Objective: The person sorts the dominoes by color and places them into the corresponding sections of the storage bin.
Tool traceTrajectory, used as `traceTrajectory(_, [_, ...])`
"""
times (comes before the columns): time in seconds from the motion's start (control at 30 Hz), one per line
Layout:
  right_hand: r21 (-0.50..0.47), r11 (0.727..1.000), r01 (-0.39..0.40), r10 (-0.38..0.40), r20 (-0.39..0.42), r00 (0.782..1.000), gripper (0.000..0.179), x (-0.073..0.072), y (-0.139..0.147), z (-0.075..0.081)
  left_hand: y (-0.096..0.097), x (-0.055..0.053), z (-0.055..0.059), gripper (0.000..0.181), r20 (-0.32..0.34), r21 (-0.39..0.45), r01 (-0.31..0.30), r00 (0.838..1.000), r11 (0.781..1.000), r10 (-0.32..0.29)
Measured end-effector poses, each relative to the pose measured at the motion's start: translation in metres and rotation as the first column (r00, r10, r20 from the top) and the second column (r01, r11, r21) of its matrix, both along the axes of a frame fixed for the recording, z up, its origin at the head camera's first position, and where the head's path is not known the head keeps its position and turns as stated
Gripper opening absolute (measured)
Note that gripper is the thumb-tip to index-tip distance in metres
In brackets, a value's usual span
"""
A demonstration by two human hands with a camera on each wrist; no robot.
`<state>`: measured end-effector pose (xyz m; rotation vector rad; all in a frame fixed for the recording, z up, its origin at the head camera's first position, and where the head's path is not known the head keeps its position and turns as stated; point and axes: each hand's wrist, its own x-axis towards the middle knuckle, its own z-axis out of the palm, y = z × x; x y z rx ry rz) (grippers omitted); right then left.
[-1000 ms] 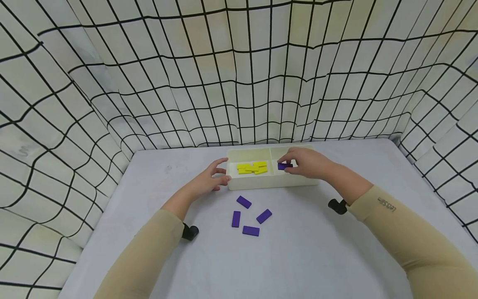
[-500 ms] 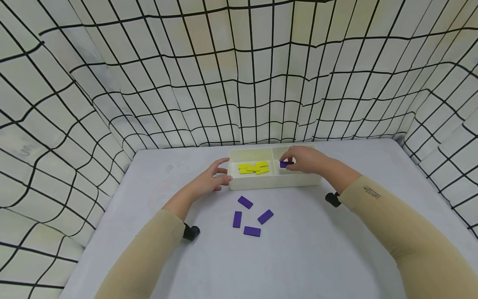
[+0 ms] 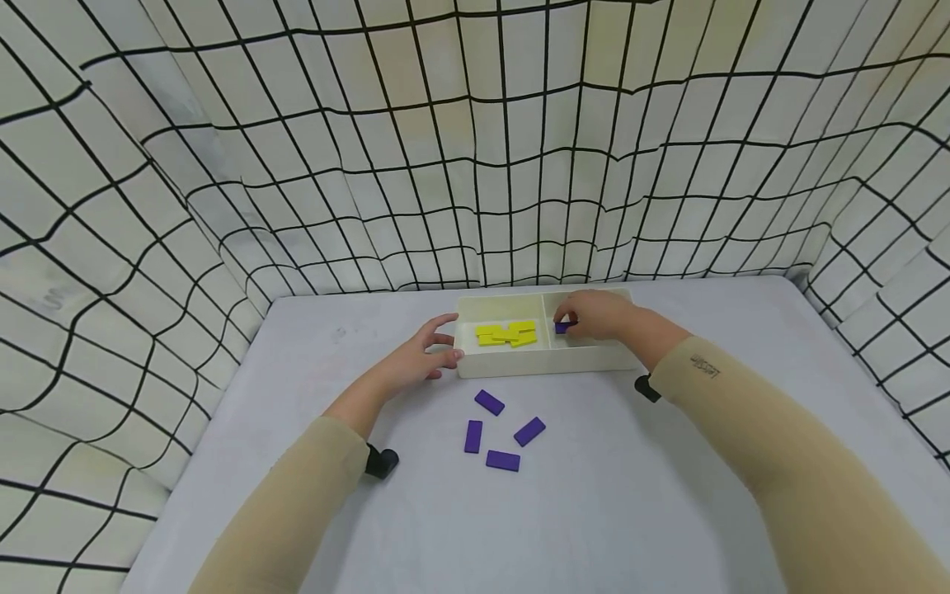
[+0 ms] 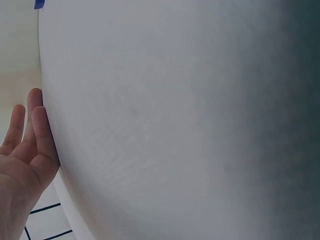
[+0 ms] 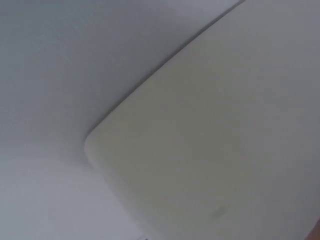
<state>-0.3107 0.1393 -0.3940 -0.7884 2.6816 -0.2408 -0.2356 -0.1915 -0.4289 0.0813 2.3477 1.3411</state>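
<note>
My left hand [image 3: 416, 356] touches the left end of a white two-compartment box [image 3: 549, 362], fingers spread and nearly straight. The left wrist view shows these fingers [image 4: 44, 132] extended beside the box wall. My right hand [image 3: 597, 315] reaches into the right compartment, its fingertips pinching a purple rectangular block [image 3: 562, 328]; the hand covers part of the block and most of that compartment. Several yellow blocks [image 3: 507, 333] lie in a loose pile in the left compartment. In the right wrist view, the box's pale outer wall [image 5: 175, 140] fills the middle.
In front of the box, several purple blocks lie apart on the white table, among them an upright-lying one [image 3: 473, 436] and a crosswise one [image 3: 503, 460]. Black netting [image 3: 508, 168] over pale walls encloses the table's back and sides.
The right hand and forearm have moved left, with the purple block shifting slightly left inside the right compartment. The left hand stays at the box end. The head view has shifted a little.
</note>
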Motion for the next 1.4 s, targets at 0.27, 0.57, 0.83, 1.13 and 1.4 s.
traceTrajectory(0.27, [0.021, 0.999, 0.049, -0.049, 0.016, 0.999, 0.031, -0.004, -0.005, -0.009, 0.000, 0.001, 0.001, 0.073, 0.003, -0.008, 0.001, 1.000, 1.000, -0.001])
traceTrajectory(0.57, [0.040, 0.998, 0.056, -0.055, -0.016, 0.998, 0.032, -0.004, -0.009, -0.015, 0.001, 0.001, 0.002, 0.074, -0.002, -0.017, 0.004, 1.000, 1.000, -0.004])
traceTrajectory(0.83, [0.042, 0.997, 0.071, -0.069, -0.063, 0.996, 0.033, 0.000, -0.009, -0.016, 0.002, 0.001, 0.003, 0.074, -0.002, -0.018, 0.010, 1.000, 1.000, -0.010])
traceTrajectory(1.13, [0.004, 0.995, 0.100, -0.100, -0.042, 0.994, 0.035, 0.004, -0.008, -0.009, 0.002, 0.001, 0.003, 0.073, 0.000, -0.018, 0.008, 1.000, 1.000, -0.008])
traceTrajectory(1.4, [-0.080, 0.985, 0.151, -0.150, 0.014, 0.989, 0.035, 0.010, -0.004, 0.001, 0.001, 0.001, 0.002, 0.074, 0.000, -0.014, 0.003, 1.000, 1.000, -0.003])
